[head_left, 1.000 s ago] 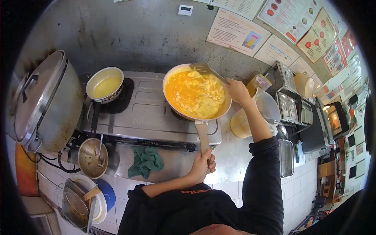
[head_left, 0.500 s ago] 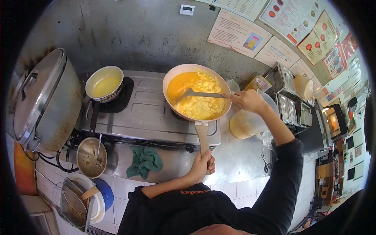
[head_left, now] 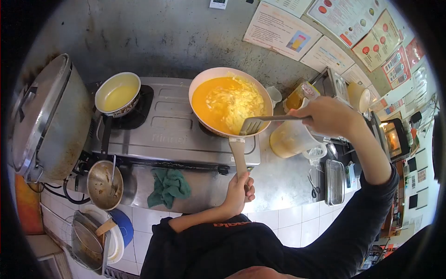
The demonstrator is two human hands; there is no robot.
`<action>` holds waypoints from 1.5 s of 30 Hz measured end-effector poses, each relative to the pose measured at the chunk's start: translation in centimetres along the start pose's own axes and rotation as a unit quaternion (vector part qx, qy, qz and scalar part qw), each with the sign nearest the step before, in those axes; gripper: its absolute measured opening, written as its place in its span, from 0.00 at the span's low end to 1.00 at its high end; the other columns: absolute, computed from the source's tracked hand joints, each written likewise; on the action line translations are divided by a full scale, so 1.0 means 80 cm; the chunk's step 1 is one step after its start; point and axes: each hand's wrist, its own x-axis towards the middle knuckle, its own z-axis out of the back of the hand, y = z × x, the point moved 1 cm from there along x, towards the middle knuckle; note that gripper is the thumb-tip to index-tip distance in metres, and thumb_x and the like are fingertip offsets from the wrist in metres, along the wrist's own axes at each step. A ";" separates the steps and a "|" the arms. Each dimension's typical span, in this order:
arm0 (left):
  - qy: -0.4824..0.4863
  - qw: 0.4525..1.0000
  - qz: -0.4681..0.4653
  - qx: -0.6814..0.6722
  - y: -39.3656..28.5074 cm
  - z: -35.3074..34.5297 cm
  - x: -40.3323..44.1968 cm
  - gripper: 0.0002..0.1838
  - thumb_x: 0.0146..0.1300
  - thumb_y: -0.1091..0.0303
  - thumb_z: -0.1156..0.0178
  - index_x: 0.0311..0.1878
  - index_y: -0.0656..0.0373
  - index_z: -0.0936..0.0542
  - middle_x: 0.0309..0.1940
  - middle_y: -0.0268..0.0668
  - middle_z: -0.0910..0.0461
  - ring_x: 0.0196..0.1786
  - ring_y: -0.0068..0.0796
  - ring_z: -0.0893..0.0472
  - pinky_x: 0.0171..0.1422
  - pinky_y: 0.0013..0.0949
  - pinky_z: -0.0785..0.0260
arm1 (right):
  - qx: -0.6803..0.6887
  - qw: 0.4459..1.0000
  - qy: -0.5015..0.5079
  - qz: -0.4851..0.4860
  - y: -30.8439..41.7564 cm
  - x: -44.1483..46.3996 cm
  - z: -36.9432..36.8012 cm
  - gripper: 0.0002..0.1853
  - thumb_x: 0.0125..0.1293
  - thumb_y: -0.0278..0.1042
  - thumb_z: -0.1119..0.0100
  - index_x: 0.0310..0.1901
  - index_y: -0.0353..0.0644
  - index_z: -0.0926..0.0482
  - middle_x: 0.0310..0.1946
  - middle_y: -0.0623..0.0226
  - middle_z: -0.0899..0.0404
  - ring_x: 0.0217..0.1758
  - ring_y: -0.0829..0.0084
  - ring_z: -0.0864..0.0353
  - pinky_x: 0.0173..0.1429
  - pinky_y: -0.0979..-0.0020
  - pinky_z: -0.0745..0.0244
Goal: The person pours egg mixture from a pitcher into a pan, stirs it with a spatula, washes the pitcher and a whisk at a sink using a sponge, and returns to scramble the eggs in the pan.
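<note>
My left hand [head_left: 240, 190] is wrapped round the beige handle of a frying pan [head_left: 199, 83] on the stove. Liquid orange egg and paler, partly set egg [head_left: 237, 100] fill the pan, the set curds mostly in the middle and right. My right hand [head_left: 327, 116] grips the handle of a slotted spatula [head_left: 252, 125], whose head is tilted at the pan's lower right inside edge, touching the egg. Under and beside my right forearm stands a translucent pitcher [head_left: 289, 139] with yellow liquid, partly hidden by that hand.
On the stove [head_left: 169, 97] at left is a small pot [head_left: 118, 93] of yellow liquid. A large lidded pot [head_left: 55, 125] stands far left. Along the front lie a bowl [head_left: 100, 186] with a fork, a green cloth [head_left: 168, 188] and scissors [head_left: 314, 187]. Metal containers [head_left: 334, 181] are at right.
My right hand has moved right and toward me, bringing the spatula from the pan's upper side across to its lower right edge. My left hand keeps its hold. The view has shifted slightly.
</note>
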 end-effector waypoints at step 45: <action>0.008 1.000 0.005 -0.013 -0.001 0.003 0.002 0.11 0.64 0.58 0.56 0.42 0.54 0.36 0.25 0.30 0.37 0.19 0.19 0.38 0.21 0.25 0.44 | -0.054 0.991 -0.088 -0.090 -0.017 0.024 -0.134 0.23 0.52 0.26 0.53 0.53 0.54 0.30 0.19 0.59 0.25 0.25 0.58 0.24 0.29 0.60 0.30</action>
